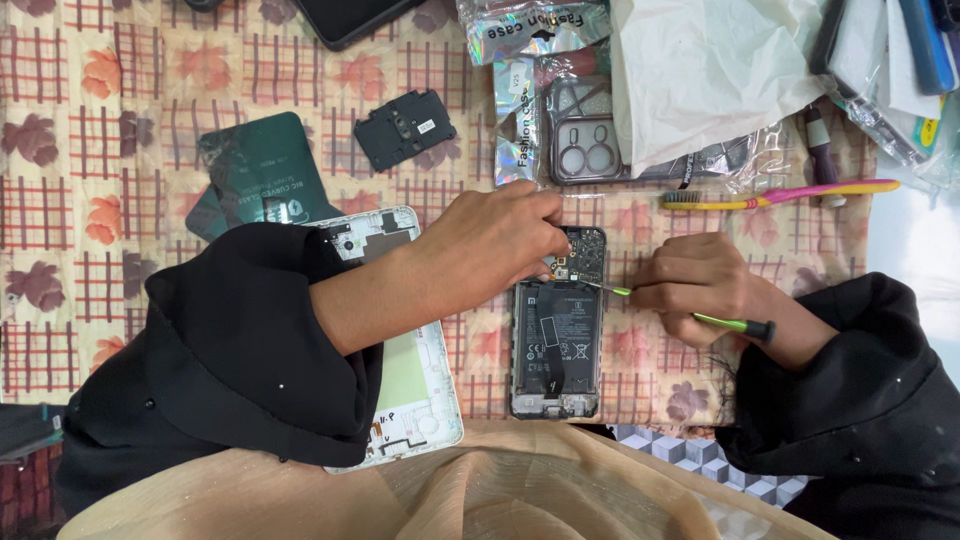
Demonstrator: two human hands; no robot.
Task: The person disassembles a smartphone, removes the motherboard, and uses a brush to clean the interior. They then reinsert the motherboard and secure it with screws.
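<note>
Two hands over floral checked cloth [120, 120] — left hand [490, 240] pinching opened phone [557, 335], right hand [695, 285] gripping green screwdriver [725, 322].

A yellow-and-pink toothbrush [780, 193] lies on the patterned cloth [120, 130]. Left of it sits a clear phone case [590, 145] in its wrapper; farther left, a black cover plate [404, 128] and a dark green back panel [262, 170].

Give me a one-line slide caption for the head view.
Left hand steadies an opened smartphone on a patterned cloth while the right hand works a green screwdriver at its upper board.
</note>
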